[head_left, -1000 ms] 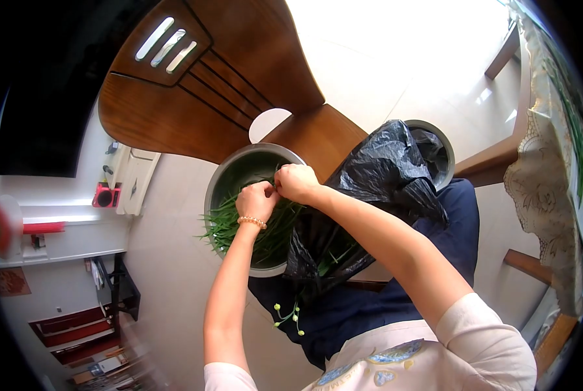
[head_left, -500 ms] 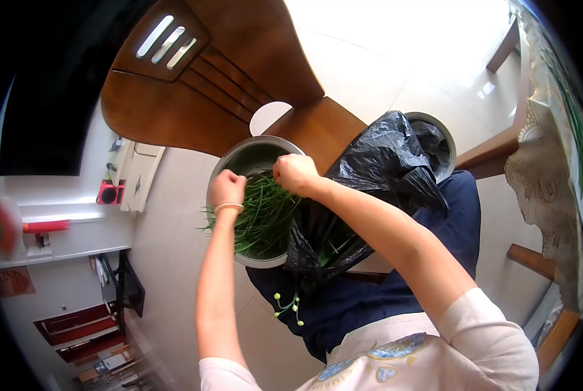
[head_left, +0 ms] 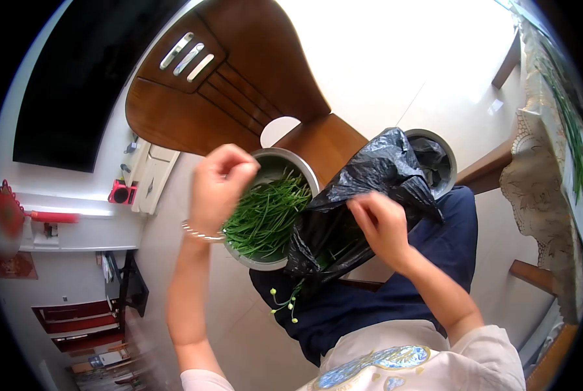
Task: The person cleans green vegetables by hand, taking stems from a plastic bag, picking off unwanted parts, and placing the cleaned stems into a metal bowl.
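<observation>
Long green garlic chives (head_left: pixel 269 215) lie heaped in a metal bowl (head_left: pixel 307 171), on the seat side of a wooden chair. My left hand (head_left: pixel 218 190), with a bracelet at the wrist, is raised over the bowl's left rim. Its fingers are curled into a pinch, and anything between them is too small to make out. A black plastic bag (head_left: pixel 376 166) sits on my lap, gaping toward me with some green stalks inside. My right hand (head_left: pixel 384 227) is closed at the edge of the bag's mouth, apparently pinching the plastic. Stalks with round buds (head_left: pixel 291 305) hang below the bag.
Behind the bag stands a second metal bowl (head_left: pixel 449 153) lined with black plastic. The wooden chair (head_left: pixel 239 85) faces me. At right is a table with a lace cloth (head_left: pixel 532 169), more green stalks (head_left: pixel 575 143) lying on it.
Both hands have parted from above the chives. My left hand rose, and my right hand drew back to the bag's mouth. The view has shifted slightly.
</observation>
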A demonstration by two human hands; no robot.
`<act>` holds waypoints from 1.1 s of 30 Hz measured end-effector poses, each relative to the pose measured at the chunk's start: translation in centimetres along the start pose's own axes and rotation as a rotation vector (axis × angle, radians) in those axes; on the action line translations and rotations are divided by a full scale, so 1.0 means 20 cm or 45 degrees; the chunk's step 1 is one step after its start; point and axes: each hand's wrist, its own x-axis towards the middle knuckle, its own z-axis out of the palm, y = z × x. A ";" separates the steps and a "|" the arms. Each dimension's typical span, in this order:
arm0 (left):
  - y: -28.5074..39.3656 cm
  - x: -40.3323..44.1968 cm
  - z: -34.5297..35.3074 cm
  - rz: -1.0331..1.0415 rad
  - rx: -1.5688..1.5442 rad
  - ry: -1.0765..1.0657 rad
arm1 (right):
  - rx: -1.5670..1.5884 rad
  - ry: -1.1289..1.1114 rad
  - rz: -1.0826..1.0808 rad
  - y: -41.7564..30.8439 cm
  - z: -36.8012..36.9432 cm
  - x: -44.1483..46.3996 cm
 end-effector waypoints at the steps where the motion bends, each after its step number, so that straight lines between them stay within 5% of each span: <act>1: 0.04 0.02 0.11 -0.006 0.038 -0.077 | -0.004 -0.059 0.056 -0.02 -0.07 -0.10; 10: 0.27 0.33 1.14 0.390 1.148 -0.471 | -0.174 -0.144 0.306 0.00 -0.46 -0.57; 16: 0.24 0.48 1.41 0.370 1.268 -0.565 | -0.181 -0.093 0.282 0.02 -0.57 -0.57; 20: 0.30 0.48 1.35 0.481 0.982 -0.474 | -0.140 -0.095 0.356 0.02 -0.57 -0.54; 26: 0.37 0.21 1.04 0.130 0.219 -0.162 | -0.030 -0.113 0.371 0.07 -0.45 -0.45; 30: 0.09 -0.21 1.02 -0.133 -0.514 0.012 | -0.198 -0.173 0.096 0.23 -0.31 -0.35; 33: -0.19 -0.49 1.10 -0.292 -0.303 0.055 | -0.207 -0.227 -0.069 0.35 -0.23 -0.30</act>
